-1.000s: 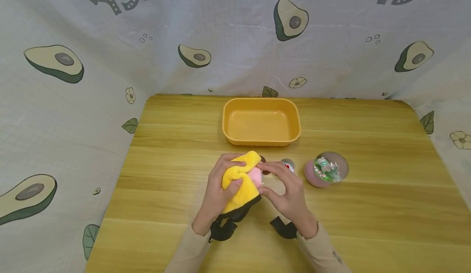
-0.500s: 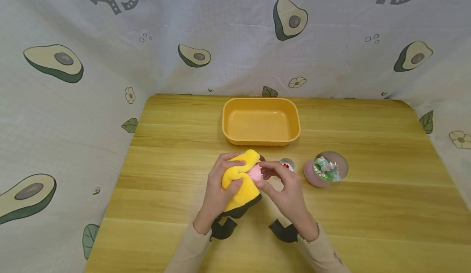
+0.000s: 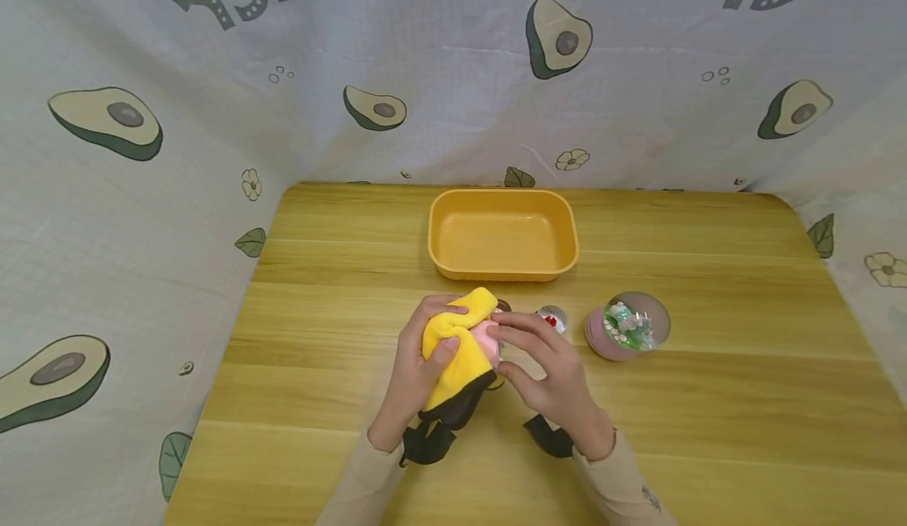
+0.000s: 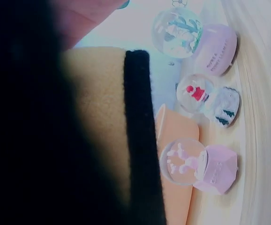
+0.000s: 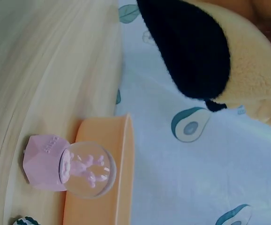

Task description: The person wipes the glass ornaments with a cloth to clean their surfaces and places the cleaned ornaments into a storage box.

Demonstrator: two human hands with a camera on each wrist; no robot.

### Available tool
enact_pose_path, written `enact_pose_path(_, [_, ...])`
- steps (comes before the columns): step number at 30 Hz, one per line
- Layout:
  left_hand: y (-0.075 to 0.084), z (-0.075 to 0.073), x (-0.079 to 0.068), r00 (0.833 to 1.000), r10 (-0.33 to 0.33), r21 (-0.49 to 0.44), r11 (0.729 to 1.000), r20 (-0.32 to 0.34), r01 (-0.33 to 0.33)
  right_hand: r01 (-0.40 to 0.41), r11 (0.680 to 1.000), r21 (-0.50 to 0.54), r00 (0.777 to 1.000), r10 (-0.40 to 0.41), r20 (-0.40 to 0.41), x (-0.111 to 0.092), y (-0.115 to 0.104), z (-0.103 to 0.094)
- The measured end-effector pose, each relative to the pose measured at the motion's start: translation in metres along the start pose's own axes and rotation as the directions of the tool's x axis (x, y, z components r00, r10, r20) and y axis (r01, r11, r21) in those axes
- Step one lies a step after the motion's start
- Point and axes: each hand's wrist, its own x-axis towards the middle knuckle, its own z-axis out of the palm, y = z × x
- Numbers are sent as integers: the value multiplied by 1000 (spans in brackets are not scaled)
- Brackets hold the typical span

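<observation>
Here, left fingers [image 3: 435, 305] curl round yellow cloth [image 3: 462, 375]; right fingers [image 3: 527, 322], parted, pinch a pink piece [image 3: 485, 343].

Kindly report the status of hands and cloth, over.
Left hand gripping yellow cloth. Right hand pinching pink object. Small snow globe just beyond right hand.

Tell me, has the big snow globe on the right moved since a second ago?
No. In the head view, the big snow globe sits in the same spot, right of the yellow tray and nearer the person.
</observation>
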Motion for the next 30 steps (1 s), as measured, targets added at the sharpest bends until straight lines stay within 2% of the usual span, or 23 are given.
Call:
enact_pose_path(4, [0,2,1,998,62,45,997,14,-62,-24,999,35,999,25,-32,-4,3,-1])
enact_pose_path(8, [-2,3,1,989,143,80,986,24,-145,-101,990,100,992,107,-61,-9,4,-1])
enact_pose_path(12, [-3,4,1,977,210,94,973,34,-213,-191,965,180,977,205,-62,-9,1,-2])
enact_pose_path(15, [-4,4,2,967,252,105,961,49,-256,-264,933,246,959,282,-40,-8,-2,-3])
enact_pose_path(18, [-5,4,3,955,288,127,947,66,-295,-359,886,292,927,374,5,-6,-5,-6])
enact_pose_path(22, [-6,3,5,936,339,156,924,91,-350,-490,817,304,865,498,56,-3,-9,-9])
enact_pose_path(30, [-6,0,6,908,388,201,888,160,-414,-658,700,278,742,665,84,1,-15,-9])
